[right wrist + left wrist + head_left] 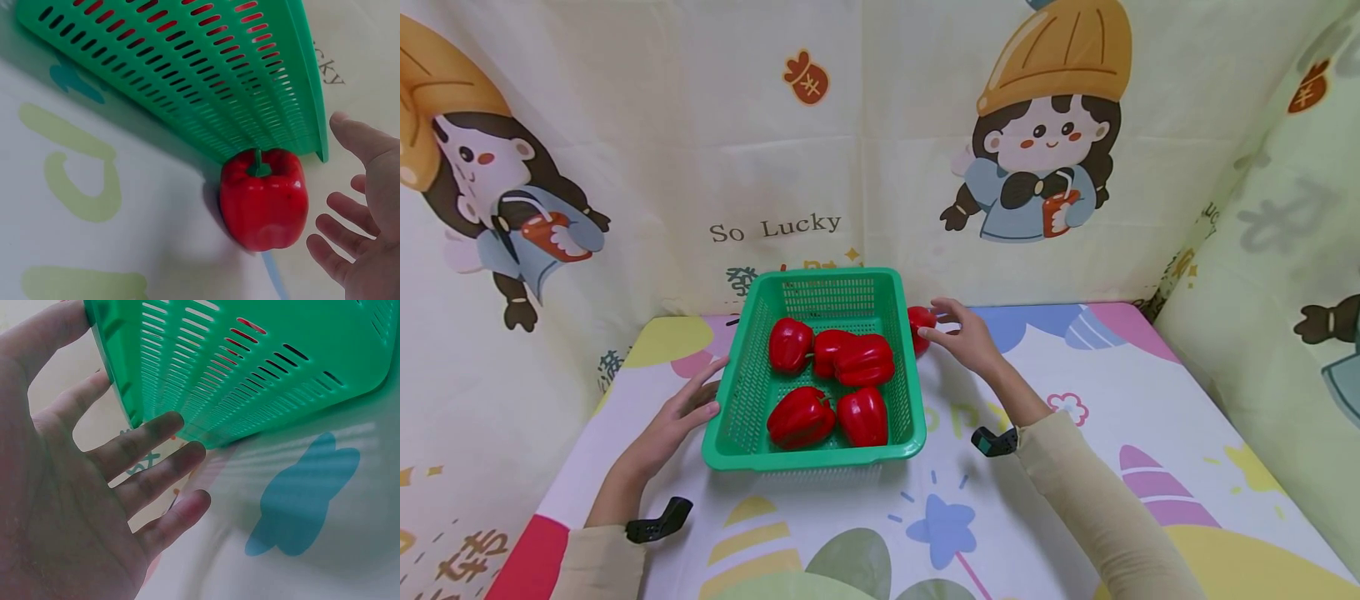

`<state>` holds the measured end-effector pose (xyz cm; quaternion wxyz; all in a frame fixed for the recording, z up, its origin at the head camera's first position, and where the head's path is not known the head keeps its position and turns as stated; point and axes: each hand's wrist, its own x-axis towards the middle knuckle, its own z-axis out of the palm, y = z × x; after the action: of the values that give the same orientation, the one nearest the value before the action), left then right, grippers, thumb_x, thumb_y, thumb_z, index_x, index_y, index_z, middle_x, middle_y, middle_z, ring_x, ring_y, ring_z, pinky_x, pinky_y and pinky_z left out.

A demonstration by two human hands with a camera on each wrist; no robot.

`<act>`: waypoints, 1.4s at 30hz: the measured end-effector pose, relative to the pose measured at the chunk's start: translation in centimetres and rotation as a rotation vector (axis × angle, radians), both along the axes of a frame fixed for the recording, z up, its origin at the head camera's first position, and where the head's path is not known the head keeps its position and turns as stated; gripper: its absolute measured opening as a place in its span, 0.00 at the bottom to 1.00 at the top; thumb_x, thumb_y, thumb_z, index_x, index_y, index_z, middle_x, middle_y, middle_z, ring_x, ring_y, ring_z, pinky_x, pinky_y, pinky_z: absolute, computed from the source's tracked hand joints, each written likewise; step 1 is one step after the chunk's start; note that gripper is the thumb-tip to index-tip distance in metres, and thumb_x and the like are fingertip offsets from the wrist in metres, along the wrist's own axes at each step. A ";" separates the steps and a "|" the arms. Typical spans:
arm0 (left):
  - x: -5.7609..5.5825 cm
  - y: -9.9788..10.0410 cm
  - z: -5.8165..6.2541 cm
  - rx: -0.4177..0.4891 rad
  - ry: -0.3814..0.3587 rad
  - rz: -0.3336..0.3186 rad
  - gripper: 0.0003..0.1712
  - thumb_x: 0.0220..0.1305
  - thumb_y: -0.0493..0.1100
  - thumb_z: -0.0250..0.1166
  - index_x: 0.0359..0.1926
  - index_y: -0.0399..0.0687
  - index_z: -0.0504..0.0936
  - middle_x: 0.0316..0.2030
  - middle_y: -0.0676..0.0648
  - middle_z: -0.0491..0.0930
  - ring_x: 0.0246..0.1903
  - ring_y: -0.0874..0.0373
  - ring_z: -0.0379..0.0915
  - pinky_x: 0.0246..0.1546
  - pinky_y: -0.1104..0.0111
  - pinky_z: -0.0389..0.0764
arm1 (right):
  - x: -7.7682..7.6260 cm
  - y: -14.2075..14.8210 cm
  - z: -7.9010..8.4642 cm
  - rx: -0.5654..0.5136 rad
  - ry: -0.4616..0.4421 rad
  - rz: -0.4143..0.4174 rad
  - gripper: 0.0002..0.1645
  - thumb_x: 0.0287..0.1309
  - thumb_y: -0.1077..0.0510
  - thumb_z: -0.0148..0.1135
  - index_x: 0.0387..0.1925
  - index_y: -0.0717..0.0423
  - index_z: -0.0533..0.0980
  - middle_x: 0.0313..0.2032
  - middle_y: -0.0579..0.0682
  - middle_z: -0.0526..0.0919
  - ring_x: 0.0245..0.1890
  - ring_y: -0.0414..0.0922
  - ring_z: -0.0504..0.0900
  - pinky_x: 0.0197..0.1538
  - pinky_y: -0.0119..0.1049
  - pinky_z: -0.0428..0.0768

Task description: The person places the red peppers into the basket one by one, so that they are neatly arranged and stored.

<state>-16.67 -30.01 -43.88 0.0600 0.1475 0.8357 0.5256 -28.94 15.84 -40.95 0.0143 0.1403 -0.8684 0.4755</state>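
Note:
A green slatted plastic basket (916, 437) stands on the table with several red bell peppers (865, 362) inside. My left hand (658, 433) is at its left side, thumb and fingertips right at the rim, the other fingers spread beside the wall in the left wrist view. Outside the right wall, partly hidden by it in the head view, sits one more red bell pepper (265, 209), upright with its green stem on top. My right hand (972, 340) is close to the right of this pepper, fingers loosely spread with nothing in them.
The table (1037, 533) is covered by a white cloth with coloured prints. Behind it hangs a cream printed curtain (700, 125), which also runs down both sides. Each wrist wears a black strap-mounted camera (995, 442).

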 end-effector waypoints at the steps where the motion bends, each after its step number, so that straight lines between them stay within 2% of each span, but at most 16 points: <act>1: 0.0 0.0 0.0 -0.001 -0.001 0.002 0.35 0.73 0.45 0.47 0.77 0.62 0.46 0.73 0.37 0.54 0.64 0.75 0.57 0.59 0.28 0.56 | -0.1 0.0 -0.1 0.002 -0.004 0.001 0.37 0.58 0.45 0.66 0.66 0.48 0.65 0.61 0.56 0.75 0.60 0.57 0.74 0.57 0.51 0.80; 6: -0.1 -0.1 -0.2 0.000 -0.007 0.012 0.35 0.73 0.45 0.47 0.76 0.64 0.47 0.73 0.38 0.54 0.67 0.69 0.57 0.60 0.28 0.56 | -0.5 0.1 -0.3 0.010 -0.021 -0.002 0.37 0.57 0.44 0.66 0.66 0.47 0.66 0.61 0.55 0.75 0.60 0.57 0.74 0.54 0.51 0.82; 9: -0.2 -0.2 -0.4 -0.002 -0.011 0.022 0.35 0.73 0.46 0.47 0.76 0.65 0.47 0.74 0.39 0.54 0.70 0.58 0.56 0.60 0.28 0.57 | -0.7 0.2 -0.4 0.016 -0.030 -0.008 0.38 0.57 0.44 0.66 0.67 0.47 0.65 0.61 0.55 0.75 0.61 0.56 0.74 0.54 0.51 0.82; 13: -0.3 -0.2 -0.4 -0.004 -0.013 0.027 0.35 0.73 0.46 0.47 0.76 0.66 0.47 0.74 0.39 0.53 0.71 0.39 0.51 0.60 0.28 0.57 | -1.1 0.3 -0.7 0.029 -0.041 -0.016 0.39 0.57 0.44 0.67 0.67 0.47 0.64 0.62 0.54 0.74 0.61 0.54 0.73 0.54 0.51 0.82; 15: -0.3 -0.1 -0.4 -0.004 -0.015 0.027 0.35 0.73 0.46 0.47 0.76 0.66 0.46 0.74 0.39 0.53 0.71 0.36 0.50 0.60 0.28 0.56 | -1.3 0.4 -0.9 0.035 -0.041 -0.015 0.39 0.57 0.44 0.66 0.67 0.47 0.64 0.62 0.54 0.75 0.61 0.54 0.73 0.55 0.51 0.81; 22: -0.3 -0.1 -0.3 -0.003 -0.022 0.029 0.35 0.73 0.46 0.47 0.76 0.66 0.46 0.74 0.39 0.52 0.71 0.32 0.47 0.59 0.27 0.56 | -1.8 0.6 -1.4 0.062 -0.042 -0.009 0.39 0.57 0.44 0.67 0.67 0.48 0.64 0.61 0.54 0.75 0.61 0.54 0.73 0.55 0.51 0.81; 42: 0.0 0.2 0.1 -0.014 -0.011 0.022 0.35 0.73 0.46 0.47 0.76 0.65 0.46 0.74 0.36 0.51 0.70 0.30 0.46 0.59 0.27 0.55 | -2.8 0.3 -1.7 0.109 -0.055 -0.002 0.40 0.57 0.46 0.66 0.68 0.55 0.63 0.63 0.57 0.73 0.60 0.58 0.73 0.57 0.52 0.79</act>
<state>-16.66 -29.77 -43.75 0.0595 0.1349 0.8405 0.5214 -31.79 16.11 -42.66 -0.0168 0.1271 -0.8931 0.4312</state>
